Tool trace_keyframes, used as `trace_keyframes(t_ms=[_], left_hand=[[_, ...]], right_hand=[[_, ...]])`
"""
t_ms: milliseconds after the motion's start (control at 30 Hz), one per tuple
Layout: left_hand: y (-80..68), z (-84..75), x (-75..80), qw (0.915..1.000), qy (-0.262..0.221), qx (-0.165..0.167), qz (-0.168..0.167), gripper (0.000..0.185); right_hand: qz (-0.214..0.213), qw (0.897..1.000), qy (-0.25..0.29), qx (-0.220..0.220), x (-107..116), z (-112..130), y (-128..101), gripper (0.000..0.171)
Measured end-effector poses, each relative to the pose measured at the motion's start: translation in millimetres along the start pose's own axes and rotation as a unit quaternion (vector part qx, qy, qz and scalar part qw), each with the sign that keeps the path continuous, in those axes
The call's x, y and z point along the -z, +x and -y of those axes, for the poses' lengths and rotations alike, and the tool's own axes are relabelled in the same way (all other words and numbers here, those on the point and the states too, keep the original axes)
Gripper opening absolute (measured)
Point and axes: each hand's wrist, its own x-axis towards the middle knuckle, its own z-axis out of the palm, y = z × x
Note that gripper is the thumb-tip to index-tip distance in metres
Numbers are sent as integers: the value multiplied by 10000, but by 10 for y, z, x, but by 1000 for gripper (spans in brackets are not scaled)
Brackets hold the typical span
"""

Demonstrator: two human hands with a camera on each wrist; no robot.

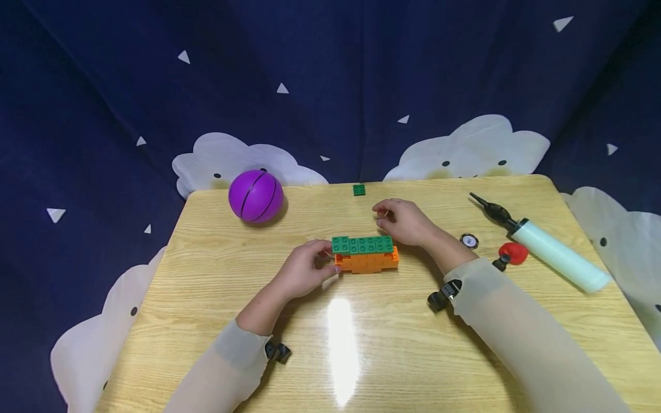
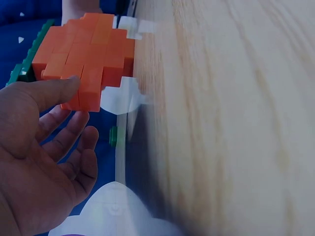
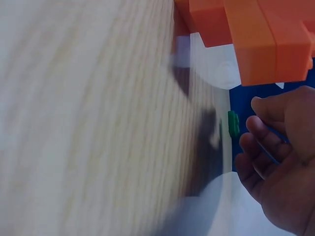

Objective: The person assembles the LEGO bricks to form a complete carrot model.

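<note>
A block build of orange toy bricks (image 1: 367,263) topped with a row of green bricks (image 1: 362,245) stands in the middle of the table. My left hand (image 1: 303,268) holds its left end, the thumb on the orange front face and the fingers behind. In the left wrist view the orange wall (image 2: 84,54) shows stepped edges. To the right and slightly behind the build is my right hand (image 1: 405,221), fingers loosely bent with nothing between them. The right wrist view has this hand (image 3: 285,152) just apart from the orange bricks (image 3: 270,44).
One small green brick (image 1: 358,190) lies at the table's back edge. A purple ball (image 1: 256,196) sits back left. At the right are a hand pump (image 1: 560,254), a poker chip (image 1: 469,241) and a red object (image 1: 513,253) beside the right forearm. A dark blue curtain (image 1: 330,69) hangs behind.
</note>
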Motion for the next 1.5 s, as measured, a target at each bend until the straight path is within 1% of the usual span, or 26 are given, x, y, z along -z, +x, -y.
trace_keyframes(t_ms=[300,433,533,733,867,967,1033,1133,1233,1400,1500], left_hand=[[1,-17,5,10000,23,-32,-6,40],[14,-24,-8,9999,21,-107,28,40],[15,-28,-16,9999,16,-109,61,40],[10,-42,-18,9999,47,-95,72,39],[21,-71,-27,9998,28,-141,104,39],[35,-84,-42,9997,2,-184,133,40],[42,-85,-51,9997,-25,-196,149,41],[42,-82,-56,9997,-29,-181,149,40],[30,-76,-49,9998,34,-128,126,40],[2,-46,-24,9999,71,-59,83,39],[-15,-22,-8,9999,94,-13,39,39]], right_hand=[[-227,9994,-197,-155,-41,-36,291,38],[-260,9989,-280,-262,-33,-80,367,43],[-259,9981,-457,-326,-37,-125,425,48],[-173,9939,-885,-642,-51,-150,514,57],[5,9884,-1197,-939,-63,-159,536,64],[89,9845,-1329,-1140,-68,-173,547,66],[95,9831,-1370,-1212,-69,-181,555,65],[50,9837,-1371,-1164,-76,-191,564,59],[-57,9861,-1318,-1009,-89,-205,560,50],[-295,9900,-1213,-658,-102,-221,522,28],[-341,9914,-1165,-479,-105,-231,493,21]])
